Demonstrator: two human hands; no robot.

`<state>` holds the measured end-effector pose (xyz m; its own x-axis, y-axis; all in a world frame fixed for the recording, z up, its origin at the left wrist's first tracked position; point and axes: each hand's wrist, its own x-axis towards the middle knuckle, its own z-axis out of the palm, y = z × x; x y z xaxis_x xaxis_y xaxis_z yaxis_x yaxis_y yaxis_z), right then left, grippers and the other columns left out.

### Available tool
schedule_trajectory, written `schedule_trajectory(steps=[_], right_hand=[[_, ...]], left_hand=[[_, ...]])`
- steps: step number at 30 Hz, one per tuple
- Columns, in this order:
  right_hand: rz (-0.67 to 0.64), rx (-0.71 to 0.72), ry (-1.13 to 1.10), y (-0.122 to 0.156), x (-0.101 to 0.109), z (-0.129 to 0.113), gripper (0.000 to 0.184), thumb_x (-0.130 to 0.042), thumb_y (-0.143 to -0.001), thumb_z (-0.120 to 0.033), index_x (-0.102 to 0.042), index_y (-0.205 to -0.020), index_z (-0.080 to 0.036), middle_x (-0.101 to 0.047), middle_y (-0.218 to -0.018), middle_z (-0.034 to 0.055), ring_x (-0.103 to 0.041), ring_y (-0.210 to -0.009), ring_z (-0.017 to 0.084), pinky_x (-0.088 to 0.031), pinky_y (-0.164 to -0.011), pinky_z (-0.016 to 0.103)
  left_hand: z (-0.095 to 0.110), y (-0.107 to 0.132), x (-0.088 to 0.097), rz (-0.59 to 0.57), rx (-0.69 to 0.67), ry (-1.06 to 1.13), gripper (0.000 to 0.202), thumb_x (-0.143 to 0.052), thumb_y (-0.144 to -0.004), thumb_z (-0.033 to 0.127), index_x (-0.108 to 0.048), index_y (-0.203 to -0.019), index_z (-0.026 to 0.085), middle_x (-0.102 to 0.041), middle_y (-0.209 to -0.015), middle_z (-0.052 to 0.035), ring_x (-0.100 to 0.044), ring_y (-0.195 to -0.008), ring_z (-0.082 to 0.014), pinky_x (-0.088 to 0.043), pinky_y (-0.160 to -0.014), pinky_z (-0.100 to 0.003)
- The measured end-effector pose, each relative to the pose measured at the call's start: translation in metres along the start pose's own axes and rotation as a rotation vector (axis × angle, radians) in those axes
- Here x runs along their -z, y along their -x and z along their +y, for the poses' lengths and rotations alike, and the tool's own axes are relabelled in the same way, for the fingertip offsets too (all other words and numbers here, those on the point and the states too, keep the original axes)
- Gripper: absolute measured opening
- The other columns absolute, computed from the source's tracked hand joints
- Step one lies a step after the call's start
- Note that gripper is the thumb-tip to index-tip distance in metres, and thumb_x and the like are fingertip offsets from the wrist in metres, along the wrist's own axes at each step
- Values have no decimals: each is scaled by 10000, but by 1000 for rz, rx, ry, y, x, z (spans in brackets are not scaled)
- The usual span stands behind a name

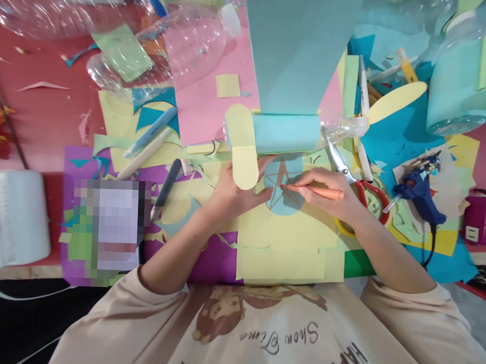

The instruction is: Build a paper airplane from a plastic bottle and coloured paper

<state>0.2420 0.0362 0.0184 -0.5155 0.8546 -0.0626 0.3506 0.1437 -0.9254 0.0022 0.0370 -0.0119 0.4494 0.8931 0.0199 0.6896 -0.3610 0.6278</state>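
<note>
A rounded piece of light blue paper (292, 197) with a star drawn on it in orange-brown lines lies on yellow paper sheets (289, 231). My right hand (326, 191) grips an orange marker (322, 191), its tip on the star. Resting at the left edge of the blue piece, my left hand (236, 195) has thumb and fingers apart. A pale yellow paper strip with rounded ends (245, 150) hides part of its fingers. That strip sits on the end of a plastic bottle wrapped in light blue paper (287, 131), lying just beyond my hands.
Scissors with red and yellow handles (362, 194) lie right of my right hand, near a blue glue gun (420, 193). Clear bottles (196, 42) fill the back left. Markers (151, 131) and paper scraps lie on the left. A blurred-out device (118, 220) is at the near left.
</note>
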Motion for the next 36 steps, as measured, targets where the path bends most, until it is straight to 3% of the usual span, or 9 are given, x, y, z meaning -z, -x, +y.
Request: schedule_trajectory(steps=[20,26,36], right_hand=[[-22,33,7,-1,1,1,202,-586,-906,-332,-635,-762,-201,-642,-706,2,-558,-641,127,-412,-615,276],[-8,15,2,-1,0,-1,127,-582,-911,-291,-648,-856,-198,-643,-779,8,-566,-688,124,-420,-630,260],[-14,53,15,-2,2,2,241,-583,-897,-351,-618,-718,-194,-625,-659,-8,-539,-611,117,-400,-603,271]], left_hand=[[0,1,0,5,4,-5,536,-569,-837,356,-498,-1342,192,-529,-775,7,-474,-675,-130,-429,-707,-270],[0,0,-1,14,-13,-12,536,-554,-841,345,-491,-1350,187,-533,-776,3,-478,-672,-132,-434,-718,-276],[0,0,1,-12,20,-6,547,-576,-830,351,-490,-1350,207,-531,-777,7,-463,-669,-127,-426,-703,-267]])
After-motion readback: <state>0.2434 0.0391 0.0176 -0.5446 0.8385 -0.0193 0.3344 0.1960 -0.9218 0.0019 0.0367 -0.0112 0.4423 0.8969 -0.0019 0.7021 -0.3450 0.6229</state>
